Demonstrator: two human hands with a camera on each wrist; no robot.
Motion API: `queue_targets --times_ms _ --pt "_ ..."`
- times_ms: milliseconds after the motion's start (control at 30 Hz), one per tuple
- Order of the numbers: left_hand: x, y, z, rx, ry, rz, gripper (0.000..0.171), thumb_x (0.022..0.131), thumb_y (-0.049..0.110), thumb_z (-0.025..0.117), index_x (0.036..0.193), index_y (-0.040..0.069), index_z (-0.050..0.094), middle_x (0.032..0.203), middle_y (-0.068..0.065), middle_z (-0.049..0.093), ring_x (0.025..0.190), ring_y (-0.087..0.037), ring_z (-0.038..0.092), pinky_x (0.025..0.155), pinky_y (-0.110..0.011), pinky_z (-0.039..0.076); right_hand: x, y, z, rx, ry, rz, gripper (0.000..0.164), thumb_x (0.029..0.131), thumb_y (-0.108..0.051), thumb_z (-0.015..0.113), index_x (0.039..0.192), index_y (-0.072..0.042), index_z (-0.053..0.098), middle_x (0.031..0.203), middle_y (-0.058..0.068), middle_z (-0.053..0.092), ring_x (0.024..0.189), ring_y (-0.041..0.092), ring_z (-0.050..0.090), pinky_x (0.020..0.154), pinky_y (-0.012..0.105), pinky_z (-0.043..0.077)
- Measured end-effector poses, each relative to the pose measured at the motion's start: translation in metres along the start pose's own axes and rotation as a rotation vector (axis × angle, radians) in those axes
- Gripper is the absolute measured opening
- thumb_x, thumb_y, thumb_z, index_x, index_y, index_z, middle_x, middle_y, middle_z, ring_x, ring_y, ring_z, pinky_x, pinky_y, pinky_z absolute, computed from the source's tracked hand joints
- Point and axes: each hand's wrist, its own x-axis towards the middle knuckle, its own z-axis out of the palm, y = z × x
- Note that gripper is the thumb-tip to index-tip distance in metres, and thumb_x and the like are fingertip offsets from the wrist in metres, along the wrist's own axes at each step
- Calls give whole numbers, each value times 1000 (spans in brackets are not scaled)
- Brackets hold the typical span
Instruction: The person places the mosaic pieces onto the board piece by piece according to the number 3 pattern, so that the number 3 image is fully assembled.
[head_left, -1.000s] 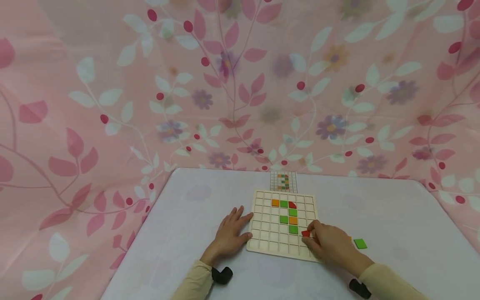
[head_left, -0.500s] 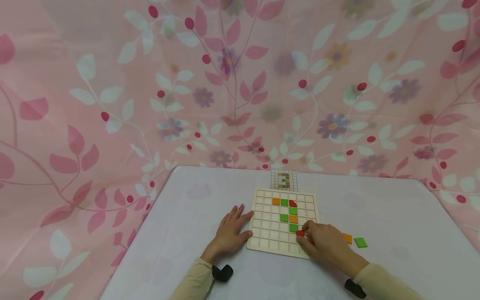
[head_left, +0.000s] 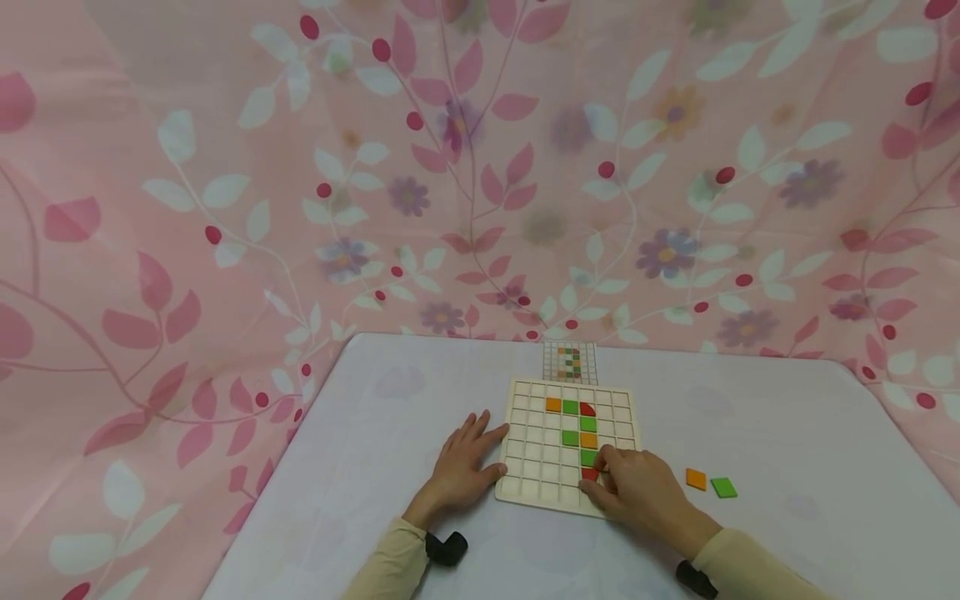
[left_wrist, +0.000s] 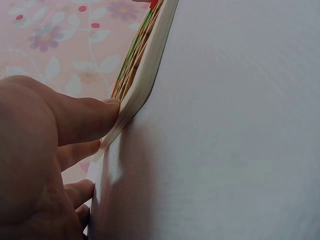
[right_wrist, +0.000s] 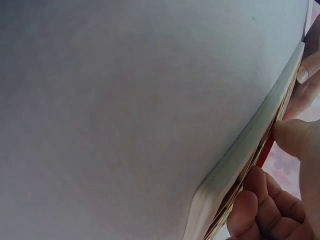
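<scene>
A wooden grid board (head_left: pixel 528 468) lies on the table, with several orange, green and red tiles set in its squares. My right hand (head_left: pixel 645 492) pinches a red tile (head_left: pixel 590 474) between thumb and fingers, at the square just below the lowest green tile (head_left: pixel 588 457). The right wrist view shows the red tile (right_wrist: pixel 266 152) as a sliver between thumb and fingers. My left hand (head_left: pixel 459 471) rests at the board's left edge with fingers spread, thumb and a finger touching the rim. In the left wrist view the thumb presses the board's rim (left_wrist: pixel 145 80).
An orange tile (head_left: pixel 696 479) and a green tile (head_left: pixel 723 487) lie on the white tablecloth right of the board. Behind the board stands a small pattern card (head_left: pixel 570 363) with a printed grid of coloured squares. A pink floral cloth (head_left: pixel 480 183) hangs behind the table.
My right hand has moved left over the board, carrying the red tile to the column under the lowest green tile. The loose orange tile has come into full view. My left hand stays put.
</scene>
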Motion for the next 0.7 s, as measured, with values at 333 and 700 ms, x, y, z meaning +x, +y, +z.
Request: queue_targets --times_ms 333,700 --pt "-1 0 2 -2 -2 1 61 100 25 68 157 10 52 173 -24 29 163 -46 19 127 -70 16 2 -2 -1 21 -49 100 28 88 -40 85 93 -22 64 58 -20 44 52 -1 37 56 21 34" --pt "-2 2 0 3 2 0 60 101 25 68 157 11 52 173 -23 29 163 -46 19 127 -70 17 2 1 -4 94 -65 79 15 87 -27 82 92 -22 68 61 -20 46 54 -3 38 54 19 34"
